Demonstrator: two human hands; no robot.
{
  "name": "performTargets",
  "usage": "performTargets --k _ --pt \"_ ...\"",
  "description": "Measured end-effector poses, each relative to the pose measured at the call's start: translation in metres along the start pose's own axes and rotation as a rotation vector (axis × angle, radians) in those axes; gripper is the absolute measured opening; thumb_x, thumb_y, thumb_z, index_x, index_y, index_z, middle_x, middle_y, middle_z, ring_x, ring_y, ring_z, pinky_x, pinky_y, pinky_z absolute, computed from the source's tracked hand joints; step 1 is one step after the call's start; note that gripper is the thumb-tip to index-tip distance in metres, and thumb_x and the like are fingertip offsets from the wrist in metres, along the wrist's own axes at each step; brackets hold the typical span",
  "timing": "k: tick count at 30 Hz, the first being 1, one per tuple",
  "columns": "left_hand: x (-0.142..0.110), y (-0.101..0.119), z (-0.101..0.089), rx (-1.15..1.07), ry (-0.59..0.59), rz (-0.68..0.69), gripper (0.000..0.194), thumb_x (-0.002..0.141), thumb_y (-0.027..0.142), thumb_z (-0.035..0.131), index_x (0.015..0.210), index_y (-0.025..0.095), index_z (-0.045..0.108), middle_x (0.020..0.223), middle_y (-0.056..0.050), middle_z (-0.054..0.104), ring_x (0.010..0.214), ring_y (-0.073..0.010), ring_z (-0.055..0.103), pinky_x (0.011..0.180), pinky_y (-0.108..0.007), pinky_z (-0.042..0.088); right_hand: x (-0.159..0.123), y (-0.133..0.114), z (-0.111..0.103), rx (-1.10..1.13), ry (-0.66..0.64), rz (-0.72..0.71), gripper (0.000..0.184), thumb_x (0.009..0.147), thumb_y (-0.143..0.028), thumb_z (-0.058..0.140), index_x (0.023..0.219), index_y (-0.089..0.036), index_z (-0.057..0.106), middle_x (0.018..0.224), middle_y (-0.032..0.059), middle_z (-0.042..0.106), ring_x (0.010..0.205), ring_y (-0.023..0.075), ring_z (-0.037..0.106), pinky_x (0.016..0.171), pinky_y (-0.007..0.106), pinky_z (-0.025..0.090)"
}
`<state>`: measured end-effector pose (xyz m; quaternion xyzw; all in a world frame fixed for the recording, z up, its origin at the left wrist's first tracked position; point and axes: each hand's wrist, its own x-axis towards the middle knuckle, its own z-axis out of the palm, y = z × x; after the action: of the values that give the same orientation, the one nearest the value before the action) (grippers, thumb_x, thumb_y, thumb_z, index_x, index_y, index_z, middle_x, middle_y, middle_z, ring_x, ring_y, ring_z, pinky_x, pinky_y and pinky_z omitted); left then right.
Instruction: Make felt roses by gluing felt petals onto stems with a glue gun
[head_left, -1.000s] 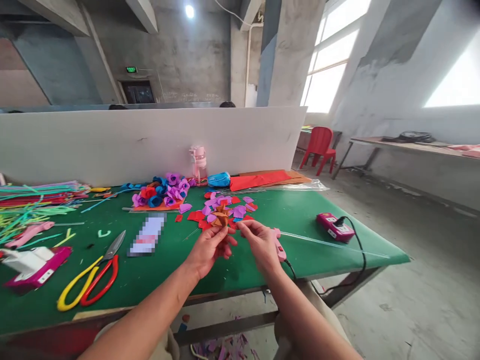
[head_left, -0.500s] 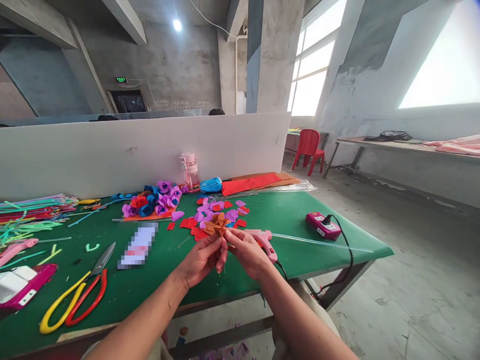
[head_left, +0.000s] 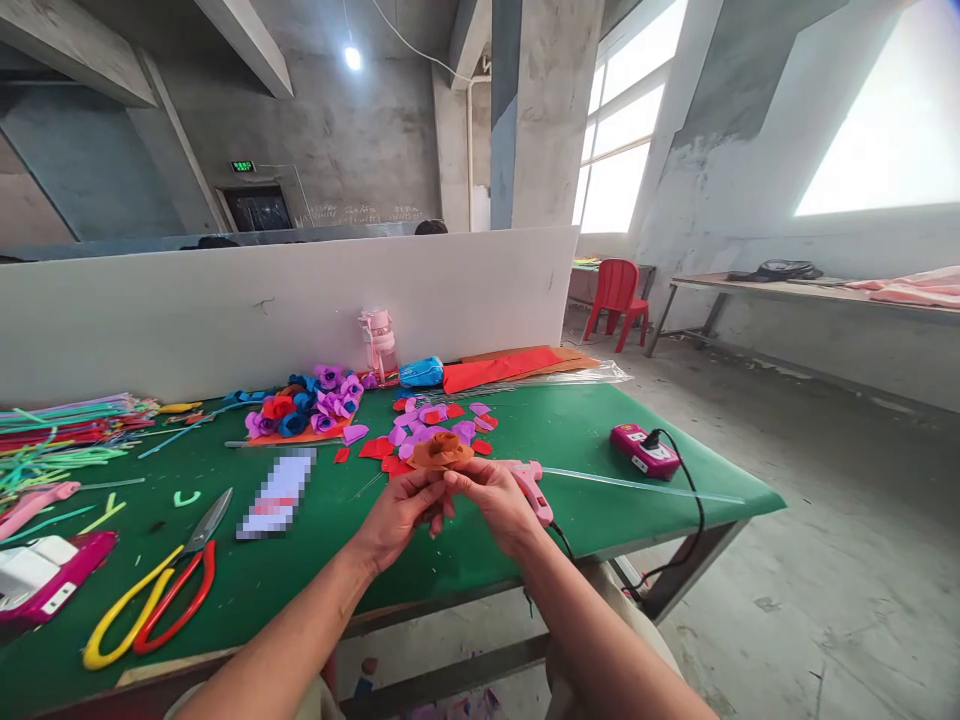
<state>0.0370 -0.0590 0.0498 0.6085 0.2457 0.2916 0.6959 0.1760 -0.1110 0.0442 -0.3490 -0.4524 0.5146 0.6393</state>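
Observation:
An orange-brown craft flower (head_left: 442, 450) is held between both hands above the green table (head_left: 360, 560). My left hand (head_left: 405, 515) is closed on its lower part, fingers pinched together. From the other side my right hand (head_left: 487, 497) pinches the flower's base and outer petal. Fingers hide the underside of the flower. Behind it lie loose purple petals (head_left: 412, 432) and red petals (head_left: 376, 447). A pink glue gun (head_left: 531, 490) rests beside my right wrist, a clear glue stick (head_left: 637, 483) running out of its back.
Finished purple, blue and red flowers (head_left: 307, 400) are piled at the back. Scissors (head_left: 176, 590) lie at left, near a blurred white card (head_left: 277, 493). A magenta power socket (head_left: 645, 452) with a cord sits at right. A pink bottle (head_left: 379, 345) stands by the white partition (head_left: 225, 320).
The flower has tilted in my hands, so that its rounded petals and centre now show instead of its pointed underside. My hands stay in nearly the same place.

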Motion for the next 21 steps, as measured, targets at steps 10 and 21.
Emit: performTargets --k 10,21 --pt "0.004 -0.006 0.002 0.079 0.129 0.069 0.028 0.075 0.042 0.064 0.074 0.013 0.062 0.061 0.0 0.059 0.045 -0.007 0.048 0.044 -0.02 0.038 0.004 0.008 0.003 -0.105 0.178 0.004 0.032 0.061 -0.039 0.076 0.079 -0.015 0.067 0.061 -0.0011 0.06 0.056 0.0112 0.052 0.063 0.027 0.042" --pt "0.005 -0.009 0.0 0.132 0.118 0.077 0.031 0.077 0.044 0.061 0.074 0.013 0.06 0.06 0.0 0.059 0.042 -0.0075 0.048 0.043 -0.021 0.037 0.007 0.017 0.0 -0.205 0.23 -0.066 0.027 0.065 -0.04 0.071 0.075 -0.015 0.068 0.063 0.001 0.062 0.055 0.0121 0.052 0.057 0.026 0.042"
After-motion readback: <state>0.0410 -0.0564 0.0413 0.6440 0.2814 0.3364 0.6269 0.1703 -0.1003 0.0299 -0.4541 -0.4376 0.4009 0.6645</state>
